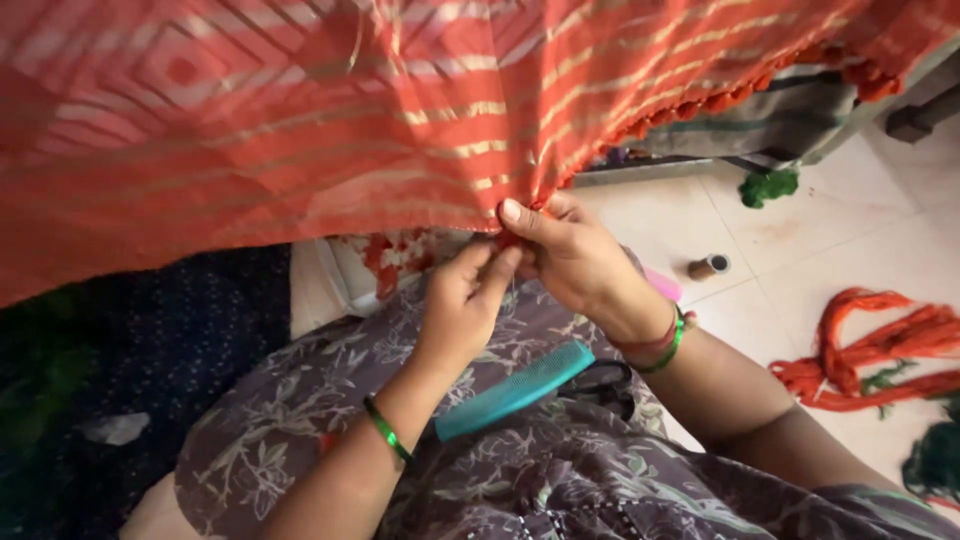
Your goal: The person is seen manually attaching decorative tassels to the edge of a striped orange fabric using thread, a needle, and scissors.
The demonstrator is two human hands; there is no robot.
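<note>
Draped across the whole upper part of the frame: a thin orange-red woven cloth with pale gold stripes and diamond patterns (300,130), its tasselled fringe running along the upper right edge.

At the centre, both hands meeting at the lower hem of that cloth. Right hand (575,262), coming in from the lower right, thumb laid flat over the hem and fingers curled beneath, pinching a small fold of the fabric. Left hand (462,305), rising from the lower middle, fingertips drawn together just below and touching the same spot, gripping something fine there; whether thread or a tassel strand, impossible to tell. Green glass bangle (386,432) on the left wrist; red and green bangles (664,345) on the right wrist.

Below the hands, a lap covered in grey-purple fabric with a pale floral print (300,420). Lying on it, a teal plastic comb (515,392), slanted from lower left to upper right, and just beside its right end the dark handles of a pair of scissors (605,385).

On the pale tiled floor (800,260) at right: a small brown thread spool (708,266), a pink object (662,283) partly hidden behind the right wrist, a tuft of green yarn (768,185) further up, and a loose bundle of orange-red yarn (870,350) at the right edge. Dark blue patterned cloth (180,350) filling the lower left.
</note>
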